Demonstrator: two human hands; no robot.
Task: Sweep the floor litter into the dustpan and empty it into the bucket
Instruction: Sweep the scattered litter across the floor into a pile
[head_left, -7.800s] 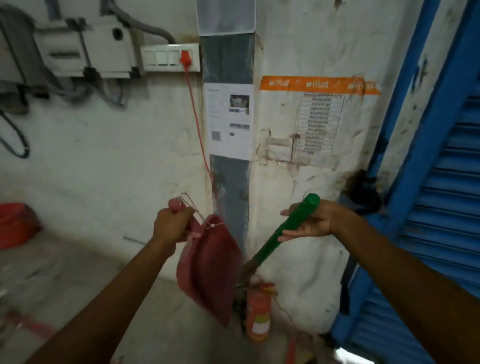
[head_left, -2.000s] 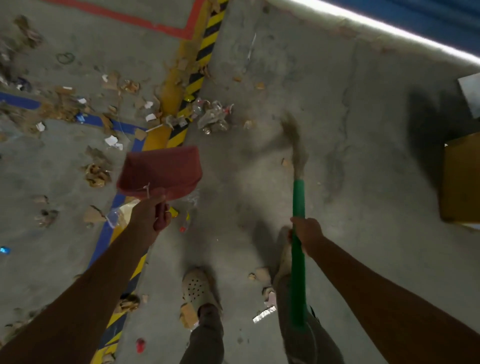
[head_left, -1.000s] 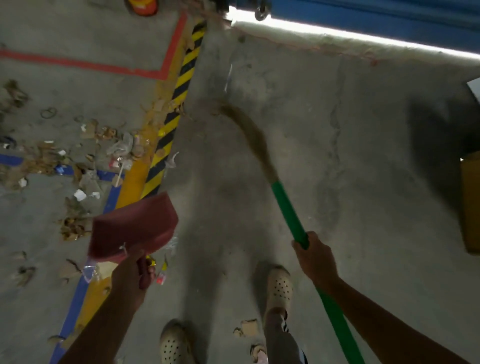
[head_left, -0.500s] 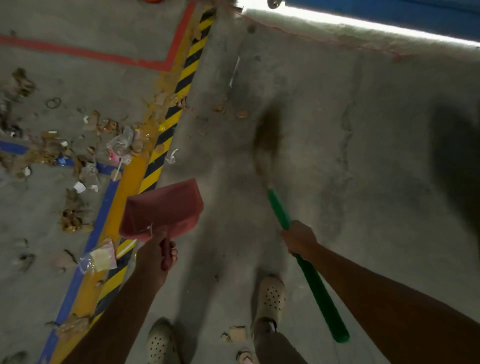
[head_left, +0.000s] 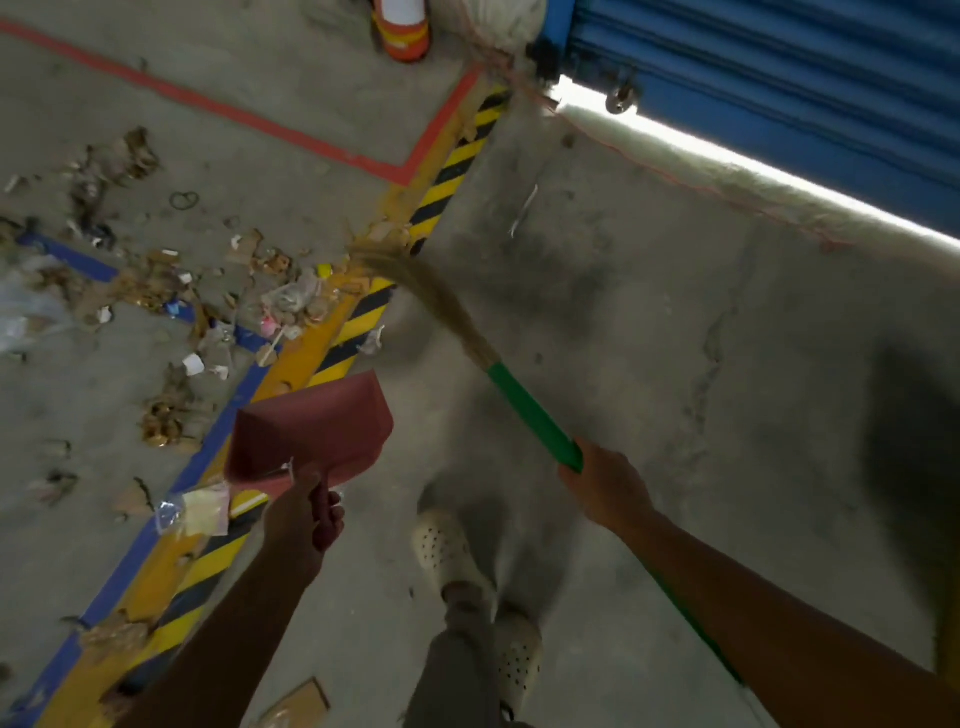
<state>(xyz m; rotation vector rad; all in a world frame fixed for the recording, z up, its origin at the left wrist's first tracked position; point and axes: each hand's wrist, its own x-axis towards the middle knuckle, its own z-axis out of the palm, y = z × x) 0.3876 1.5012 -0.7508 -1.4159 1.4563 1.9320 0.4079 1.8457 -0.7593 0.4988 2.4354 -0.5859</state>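
Left hand (head_left: 304, 514) is clenched round the handle of the dull-red plastic dustpan (head_left: 311, 431), held out at seven o'clock. Right hand (head_left: 605, 486) is wrapped round the green shaft of the straw broom (head_left: 535, 415) at five o'clock. The bristles reach to eleven o'clock, tips on the yellow-and-black striped floor tape (head_left: 363, 317), just beside the scattered paper and cardboard litter (head_left: 280, 296).

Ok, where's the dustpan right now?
The dustpan is centre-left in the head view, gripped by its handle in the left hand, over the yellow-black floor stripe, left of the broom.
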